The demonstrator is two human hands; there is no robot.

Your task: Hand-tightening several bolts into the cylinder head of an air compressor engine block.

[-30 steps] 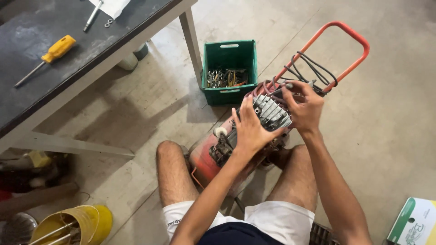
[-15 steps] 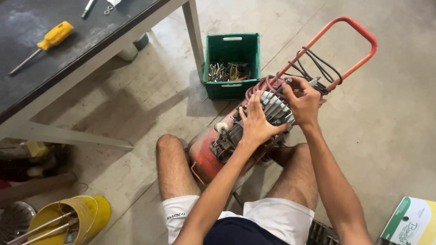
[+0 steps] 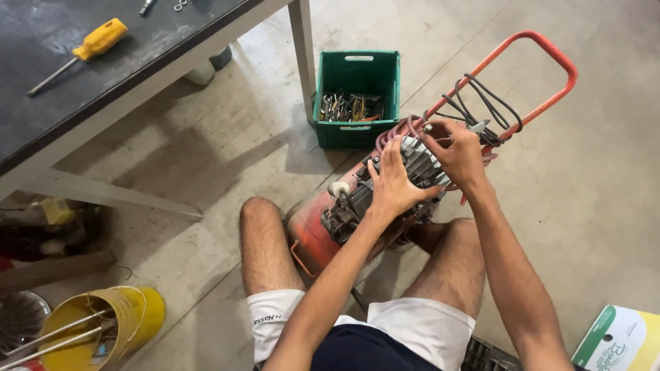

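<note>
Pressing flat on the grey finned motor head (image 3: pixel 419 161) of a small red air compressor (image 3: pixel 323 230), the left hand (image 3: pixel 392 185) lies open, fingers spread and pointing away from the person, palm down on the metal and gripping nothing. Just beyond it the right hand (image 3: pixel 457 152) curls over the far end of the same finned part, its fingertips pinched together around a small fitting near the top; what exactly sits between those fingers is too small to tell. The two hands nearly touch over the motor.

Under the hands the compressor lies tilted on the concrete floor (image 3: pixel 591 206) between the person's bare knees, its red tank nearest the body. Past the right hand a coil of reddish hose (image 3: pixel 399 130) and black cable (image 3: pixel 491 106) hang about the orange tube handle (image 3: pixel 543 58), which stretches away from the person.

Farther out beyond the left hand stands a green plastic crate (image 3: pixel 357 134) with loose metal tools inside, beside the leg of a dark-topped table (image 3: pixel 137 62). On that table, well apart from the hands, lies a yellow-handled screwdriver (image 3: pixel 86 48). Far off to the left and nearer the person sits a yellow bucket (image 3: pixel 130 319) holding metal rods.
</note>
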